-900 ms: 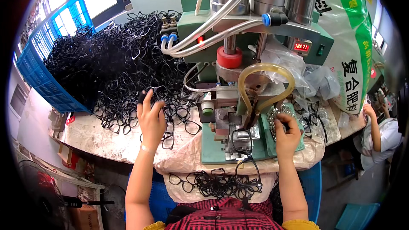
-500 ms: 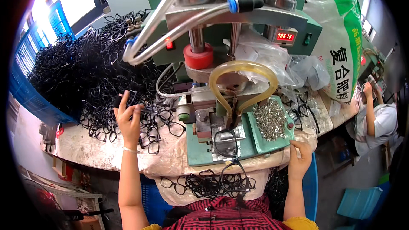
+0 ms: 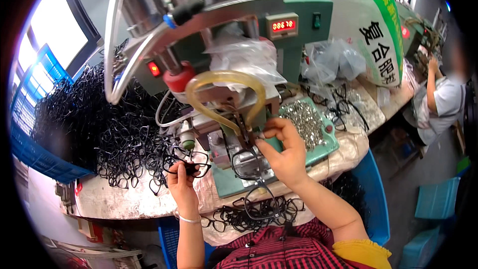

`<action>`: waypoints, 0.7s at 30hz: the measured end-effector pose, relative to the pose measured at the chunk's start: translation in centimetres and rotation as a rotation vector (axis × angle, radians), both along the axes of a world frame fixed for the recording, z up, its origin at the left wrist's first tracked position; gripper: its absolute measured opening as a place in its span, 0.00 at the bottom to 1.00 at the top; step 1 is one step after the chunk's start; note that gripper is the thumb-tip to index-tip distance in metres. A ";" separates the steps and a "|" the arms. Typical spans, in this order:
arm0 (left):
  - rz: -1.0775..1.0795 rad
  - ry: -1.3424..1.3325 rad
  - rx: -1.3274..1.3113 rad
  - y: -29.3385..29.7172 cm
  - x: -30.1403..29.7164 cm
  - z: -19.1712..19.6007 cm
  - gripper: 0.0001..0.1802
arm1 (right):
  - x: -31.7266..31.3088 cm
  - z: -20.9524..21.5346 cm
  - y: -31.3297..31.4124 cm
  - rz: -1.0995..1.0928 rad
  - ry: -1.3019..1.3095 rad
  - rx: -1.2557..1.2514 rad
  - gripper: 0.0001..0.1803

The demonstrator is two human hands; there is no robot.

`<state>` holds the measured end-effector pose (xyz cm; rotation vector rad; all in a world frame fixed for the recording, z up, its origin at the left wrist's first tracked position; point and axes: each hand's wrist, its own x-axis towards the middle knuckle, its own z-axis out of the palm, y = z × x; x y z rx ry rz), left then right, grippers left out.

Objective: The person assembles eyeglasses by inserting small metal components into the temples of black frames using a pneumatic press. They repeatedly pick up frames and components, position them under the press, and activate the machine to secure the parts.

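Observation:
A black eyeglass frame (image 3: 191,168) is pinched between the thumb and fingers of my left hand (image 3: 183,185), left of the green press base. My right hand (image 3: 285,155) reaches in to the working point of the press (image 3: 246,134), thumb and index finger together; anything between them is too small or hidden to make out. Just below those fingertips another black eyeglass frame (image 3: 244,177) lies on the metal block. One more dark frame (image 3: 263,217) hangs at the front edge, over my lap.
A green tray (image 3: 326,145) of small shiny metal parts stands right of the press. Behind my left hand lies a large heap of black frames (image 3: 99,124) with a blue crate (image 3: 42,149). A yellowish hose (image 3: 226,75) loops before the press. At far right another person (image 3: 440,99) works.
My left hand has come from the heap toward the press with an eyeglass frame in it. My right hand has moved from the tray's edge to the press. The view has tilted.

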<state>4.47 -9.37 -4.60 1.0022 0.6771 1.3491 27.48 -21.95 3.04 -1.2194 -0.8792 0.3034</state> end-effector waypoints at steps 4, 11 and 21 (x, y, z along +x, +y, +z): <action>-0.035 -0.149 0.154 -1.3 0.9 5.2 0.06 | -0.4 0.0 -0.2 -0.024 -0.026 -0.012 0.23; -0.123 0.005 0.699 -2.8 5.3 15.0 0.07 | -1.3 2.4 -0.6 0.158 0.174 0.032 0.27; -0.272 0.472 1.248 -5.4 5.8 10.6 0.04 | 5.9 -1.5 -4.2 -0.376 -0.797 -0.395 0.14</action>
